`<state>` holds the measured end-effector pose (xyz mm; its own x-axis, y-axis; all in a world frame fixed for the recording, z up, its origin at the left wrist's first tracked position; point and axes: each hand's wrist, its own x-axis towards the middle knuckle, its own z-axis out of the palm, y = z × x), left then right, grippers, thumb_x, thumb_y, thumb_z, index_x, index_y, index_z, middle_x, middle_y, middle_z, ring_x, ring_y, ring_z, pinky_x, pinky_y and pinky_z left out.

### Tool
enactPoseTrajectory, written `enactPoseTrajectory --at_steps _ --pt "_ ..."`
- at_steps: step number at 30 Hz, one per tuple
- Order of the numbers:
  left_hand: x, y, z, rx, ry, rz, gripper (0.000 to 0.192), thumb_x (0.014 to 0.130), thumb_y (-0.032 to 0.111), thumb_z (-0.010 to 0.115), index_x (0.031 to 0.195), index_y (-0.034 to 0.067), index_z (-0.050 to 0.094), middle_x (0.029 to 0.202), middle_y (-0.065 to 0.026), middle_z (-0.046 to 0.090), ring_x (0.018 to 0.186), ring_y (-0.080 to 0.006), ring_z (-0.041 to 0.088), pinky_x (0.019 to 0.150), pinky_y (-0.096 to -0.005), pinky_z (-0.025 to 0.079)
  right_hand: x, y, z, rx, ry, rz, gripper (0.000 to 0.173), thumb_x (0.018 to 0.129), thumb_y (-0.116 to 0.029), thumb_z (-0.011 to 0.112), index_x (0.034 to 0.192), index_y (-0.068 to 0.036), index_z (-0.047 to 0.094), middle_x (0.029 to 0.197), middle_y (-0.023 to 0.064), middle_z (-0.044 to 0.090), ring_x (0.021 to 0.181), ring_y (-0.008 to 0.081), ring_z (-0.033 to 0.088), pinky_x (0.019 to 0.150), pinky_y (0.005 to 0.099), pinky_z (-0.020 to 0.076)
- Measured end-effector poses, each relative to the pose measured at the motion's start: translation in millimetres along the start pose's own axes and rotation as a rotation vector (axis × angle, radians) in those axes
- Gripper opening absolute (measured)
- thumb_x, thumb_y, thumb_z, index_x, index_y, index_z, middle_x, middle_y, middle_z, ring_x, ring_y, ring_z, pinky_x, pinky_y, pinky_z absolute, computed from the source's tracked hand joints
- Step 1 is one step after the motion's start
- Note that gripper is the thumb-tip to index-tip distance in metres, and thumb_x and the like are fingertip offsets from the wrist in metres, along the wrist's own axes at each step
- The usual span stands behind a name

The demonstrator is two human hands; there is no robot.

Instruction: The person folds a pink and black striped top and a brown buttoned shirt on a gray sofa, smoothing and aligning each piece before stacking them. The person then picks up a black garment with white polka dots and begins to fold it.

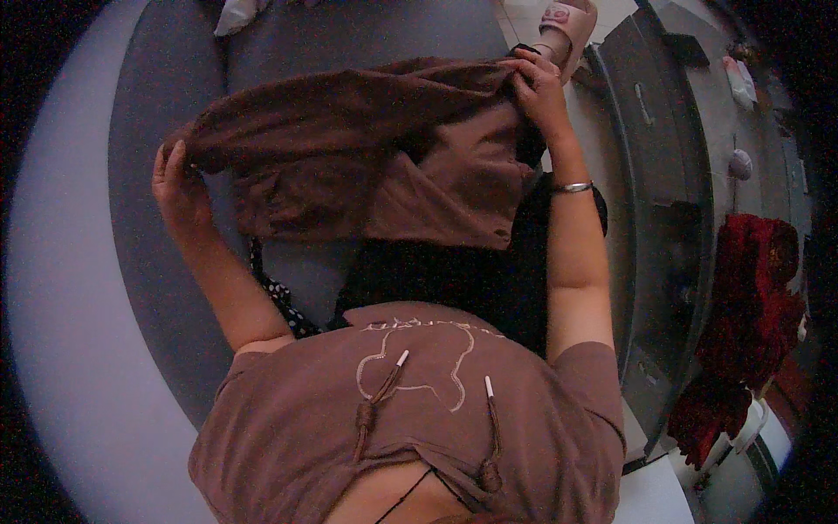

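A dark brown cloth garment [445, 190] is stretched between my two hands, its upper edge gathered in folds and its lower part hanging over my lap. My left hand [180, 183] grips its left end, fingers curled over the fabric. At the upper right, my right hand [540, 88] pinches the other end near a small black item; a silver bangle [574, 188] is on that wrist. The garment lies above a grey padded seat [301, 262]. Which part of the garment each hand holds cannot be told.
A black cloth with white dots [288, 304] lies by my left forearm. A pink slide sandal [573, 29] shows beyond my right hand. A dark cabinet with drawers [661, 150] stands on the right, with red fabric [753, 295] past it. A white bundle [236, 16] sits at the top.
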<state>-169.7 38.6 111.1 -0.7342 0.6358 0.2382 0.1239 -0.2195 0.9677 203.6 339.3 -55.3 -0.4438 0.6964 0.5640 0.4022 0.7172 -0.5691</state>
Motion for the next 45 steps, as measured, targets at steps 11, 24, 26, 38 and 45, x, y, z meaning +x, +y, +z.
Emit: enactPoseTrajectory --at_steps 11,24,26,38,45 --pt "3.5 -22.6 -23.9 -0.243 0.053 -0.235 0.019 0.09 0.012 0.056 0.106 0.001 0.057 0.098 -0.0101 0.063 0.089 -0.0235 0.062 0.083 -0.0347 0.05 5.5 16.7 -1.7 0.105 -0.046 0.09 0.022 0.084 -0.02 0.063 0.092 0.0 0.067 0.105 0.0126 0.066 0.097 0.0279 0.062 0.088 0.0352 0.0462" --pt "21.8 -20.8 1.5 0.023 0.071 -0.206 0.033 0.091 0.009 0.055 0.122 0.001 0.05 0.114 -0.0107 0.06 0.101 -0.0229 0.06 0.087 -0.0344 0.05 20.0 13.3 -14.6 0.173 -0.119 0.323 0.04 0.084 -0.044 0.061 0.084 -0.004 0.067 0.081 0.0134 0.065 0.074 0.0279 0.063 0.07 0.0362 0.0481" --pt "23.7 -18.4 3.1 0.127 -0.037 -0.154 0.034 0.091 0.009 0.055 0.123 0.0 0.049 0.116 -0.0107 0.059 0.103 -0.0229 0.059 0.089 -0.0349 0.048 23.1 11.3 -19.0 0.162 -0.141 0.336 0.042 0.084 -0.045 0.061 0.081 -0.003 0.066 0.077 0.0131 0.065 0.07 0.0277 0.062 0.067 0.0362 0.0475" --pt "60.5 -45.9 -14.3 0.48 -0.039 -0.346 0.036 0.088 0.023 0.064 0.111 -0.003 0.059 0.1 -0.0083 0.065 0.088 -0.0183 0.062 0.077 -0.0302 0.049 31.8 3.8 -21.0 0.092 -0.116 0.276 0.042 0.083 -0.045 0.062 0.081 -0.004 0.066 0.077 0.0156 0.066 0.07 0.0306 0.062 0.068 0.0373 0.0474" --pt "75.0 -84.4 -19.6 0.965 0.033 -0.095 0.04 0.088 0.036 0.061 0.101 -0.001 0.066 0.095 -0.0075 0.067 0.086 -0.0164 0.062 0.077 -0.0287 0.046 28.0 4.4 -20.4 0.038 -0.088 0.324 0.037 0.085 -0.038 0.064 0.086 -0.001 0.065 0.073 0.0102 0.064 0.067 0.0154 0.058 0.065 0.0298 0.0463"
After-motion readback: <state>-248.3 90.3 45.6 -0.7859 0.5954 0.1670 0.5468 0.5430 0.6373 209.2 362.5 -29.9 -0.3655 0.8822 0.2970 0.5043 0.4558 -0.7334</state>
